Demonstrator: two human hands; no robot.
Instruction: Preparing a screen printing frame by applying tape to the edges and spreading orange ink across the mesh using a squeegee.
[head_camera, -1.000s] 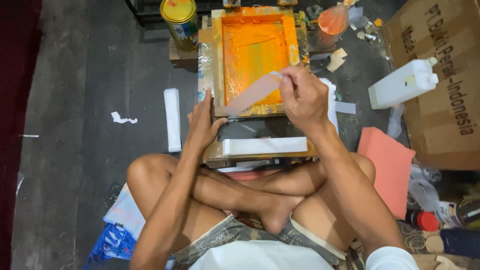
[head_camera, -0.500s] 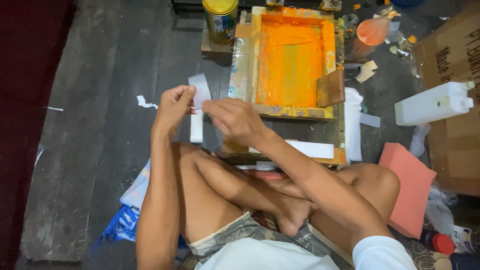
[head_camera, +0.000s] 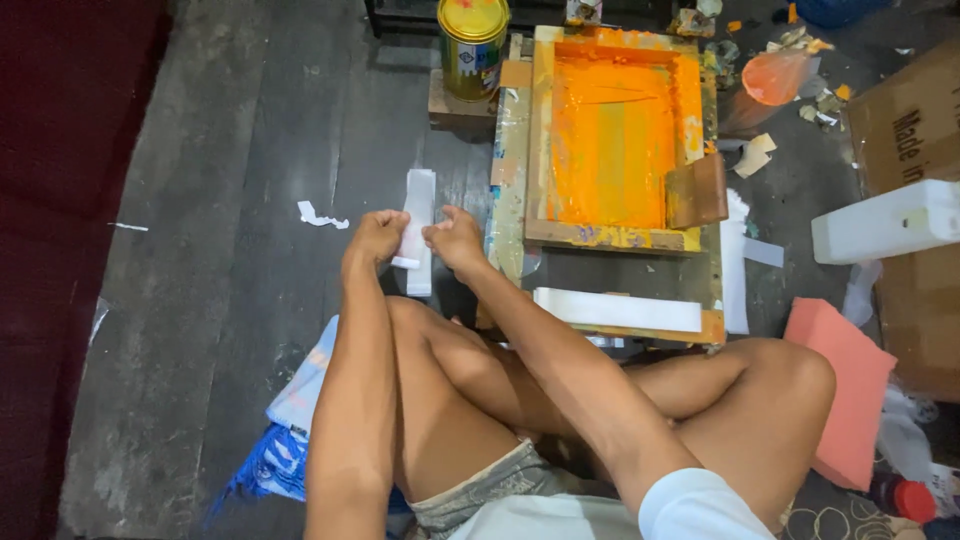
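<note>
At nine o'clock from the hands, a small torn scrap of white paper (head_camera: 320, 215) lies on the dark grey plank floor (head_camera: 230, 150). Just right of it, the left hand (head_camera: 376, 237) and the right hand (head_camera: 456, 238) meet over a stack of narrow white paper strips (head_camera: 419, 195) that lies lengthways on the floor. Both hands are curled, thumbs against bent fingers, and pinch the near end of the topmost white strip (head_camera: 410, 243) between them; the rest of the stack runs out toward twelve o'clock beyond the knuckles.

At one o'clock from the hands stands a yellow-lidded round metal tin (head_camera: 473, 45) on a small wooden block. At three o'clock sits a wooden printing frame coated with orange ink (head_camera: 610, 140), resting on a paint-smeared board. A brown flat squeegee blade (head_camera: 697, 190) leans on the frame's right rail. At five o'clock from the frame, a long white strip (head_camera: 617, 310) lies along the board's near edge.

Farther right, at two o'clock, a clear bag with orange ink inside (head_camera: 775, 75) lies among scraps. A white rectangular plastic jug (head_camera: 885, 222) lies on its side beside a brown cardboard box (head_camera: 905, 125). A pink foam slab (head_camera: 850, 385) lies by the person's right knee.
</note>
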